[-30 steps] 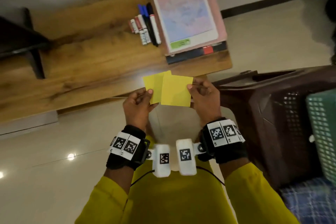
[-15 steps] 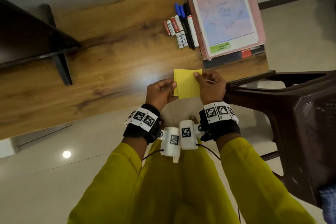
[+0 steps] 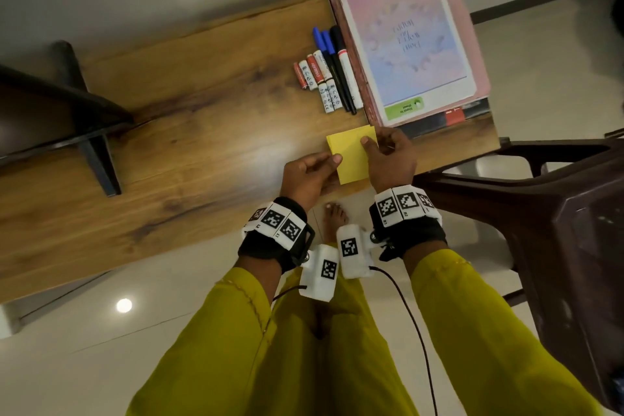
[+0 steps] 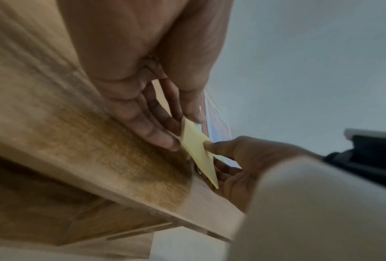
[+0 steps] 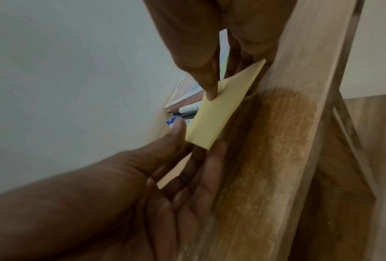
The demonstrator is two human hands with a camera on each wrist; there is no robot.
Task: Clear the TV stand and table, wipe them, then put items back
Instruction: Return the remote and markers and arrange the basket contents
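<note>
1. A long wooden TV stand (image 3: 189, 132) runs along the wall. Its top is brown with dark streaks in the wood.
2. A stack of books (image 3: 410, 40) lies on the right end of the stand. The top one has a pink and blue cover.
3. Some pens (image 3: 337, 67) lie side by side just left of the books.
4. A few small batteries (image 3: 315, 76) lie next to the pens.
5. A dark TV foot (image 3: 98, 162) stands on the left part of the stand.
6. The stand sits on a shiny pale floor (image 3: 84, 341).
</note>
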